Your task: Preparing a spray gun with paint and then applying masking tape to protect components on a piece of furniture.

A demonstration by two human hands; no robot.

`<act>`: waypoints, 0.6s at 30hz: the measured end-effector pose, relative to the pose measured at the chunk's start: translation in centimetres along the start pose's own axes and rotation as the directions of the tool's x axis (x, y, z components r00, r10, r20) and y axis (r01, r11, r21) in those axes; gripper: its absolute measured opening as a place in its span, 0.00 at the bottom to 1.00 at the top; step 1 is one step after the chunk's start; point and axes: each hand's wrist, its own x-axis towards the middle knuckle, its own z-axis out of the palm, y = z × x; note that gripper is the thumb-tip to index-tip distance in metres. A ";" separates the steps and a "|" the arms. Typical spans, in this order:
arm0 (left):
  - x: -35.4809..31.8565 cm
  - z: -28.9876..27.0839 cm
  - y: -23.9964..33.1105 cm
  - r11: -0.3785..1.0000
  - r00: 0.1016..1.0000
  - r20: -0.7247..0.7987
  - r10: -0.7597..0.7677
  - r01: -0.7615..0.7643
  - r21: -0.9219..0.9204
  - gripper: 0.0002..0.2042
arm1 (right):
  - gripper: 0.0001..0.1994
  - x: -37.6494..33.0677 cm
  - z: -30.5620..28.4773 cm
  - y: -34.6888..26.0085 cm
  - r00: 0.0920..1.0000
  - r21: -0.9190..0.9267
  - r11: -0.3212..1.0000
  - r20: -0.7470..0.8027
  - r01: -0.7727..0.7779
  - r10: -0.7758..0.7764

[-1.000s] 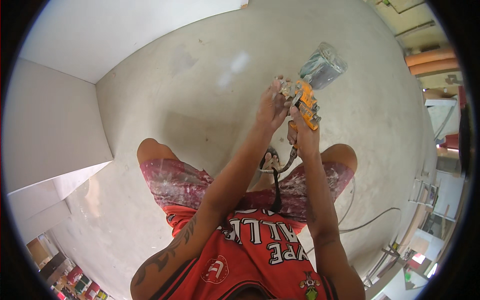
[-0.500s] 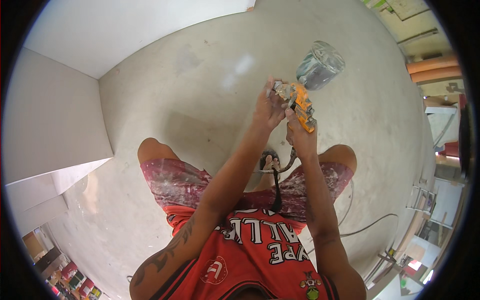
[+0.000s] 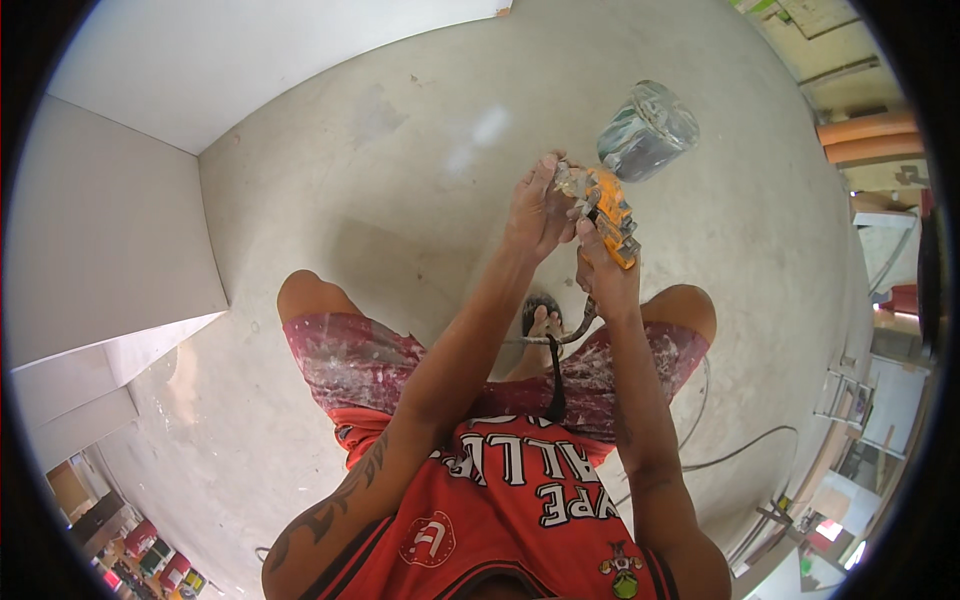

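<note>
In front of me I hold up an orange corded power tool (image 3: pixel 612 208), shaped like a drill and caked with grey residue. My right hand (image 3: pixel 607 274) is closed round its handle, with the thumb lying toward the body. At the tool's grey front end is my left hand (image 3: pixel 536 208), fingers bent round that end; its far fingers are partly hidden. A dark cord (image 3: pixel 587 318) hangs from below my right hand and curves toward my lap, where a black strap (image 3: pixel 556 385) dangles. Just beyond the tool stands a smeared, dark bucket (image 3: pixel 648 132).
Pale concrete floor (image 3: pixel 420 150) lies around me. White panels or cabinets (image 3: pixel 110 220) stand at the left. Cable (image 3: pixel 740 455) loops over the floor at the right. Orange pipes (image 3: pixel 868 138), boards and a small ladder (image 3: pixel 845 400) line the right edge.
Both hands and the tool have shifted very slightly to the right. My left fingertips have moved a little on the tool's front end.
</note>
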 end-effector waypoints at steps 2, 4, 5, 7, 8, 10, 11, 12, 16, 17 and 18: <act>-0.1 -0.7 0.2 1.000 0.988 0.153 -0.019 0.022 -0.019 0.18 | 0.12 0.1 -0.2 0.3 1.000 0.013 1.000 0.007 -0.014 0.014; 0.2 -1.3 -0.2 0.999 0.991 0.134 -0.003 0.007 -0.033 0.17 | 0.12 0.2 -0.1 0.2 1.000 0.028 0.999 0.017 -0.025 0.025; 0.3 -1.1 -0.4 0.999 0.993 0.115 0.010 -0.005 -0.050 0.16 | 0.12 0.1 -0.1 0.2 0.999 0.031 0.999 0.013 -0.035 0.035; 0.3 -0.6 -0.9 0.995 0.996 0.071 0.047 -0.040 -0.095 0.13 | 0.12 0.2 -0.1 0.2 0.999 0.036 0.998 0.011 -0.044 0.043; 0.2 -0.3 -1.0 0.987 0.996 0.024 0.080 -0.076 -0.140 0.11 | 0.12 0.2 -0.1 0.2 0.999 0.038 0.999 0.019 -0.036 0.036; 0.0 0.2 -1.0 0.983 0.995 0.017 0.093 -0.090 -0.160 0.11 | 0.12 0.2 -0.2 0.3 0.999 0.042 0.999 0.026 -0.029 0.028; 0.0 0.2 -1.1 0.978 0.994 0.011 0.108 -0.104 -0.183 0.11 | 0.12 0.1 -0.3 0.3 1.000 0.022 1.000 0.027 -0.015 0.014; -0.1 0.1 -1.0 0.978 0.994 0.012 0.108 -0.104 -0.181 0.11 | 0.12 0.1 -0.4 0.3 1.000 0.002 1.000 0.028 0.000 0.000; 0.0 -0.5 -1.5 0.973 0.977 0.125 0.171 -0.148 -0.177 0.16 | 0.13 -0.3 -0.3 0.1 0.999 0.042 0.999 0.046 -0.007 0.005; 0.2 -0.8 -1.8 0.970 0.974 0.091 0.209 -0.195 -0.148 0.19 | 0.12 -0.4 -0.4 0.0 0.998 0.077 0.997 0.054 -0.027 0.023; 0.4 -1.4 -1.6 0.970 0.973 0.097 0.211 -0.196 -0.146 0.19 | 0.12 -0.5 -0.4 -0.1 0.997 0.112 0.993 0.063 -0.048 0.041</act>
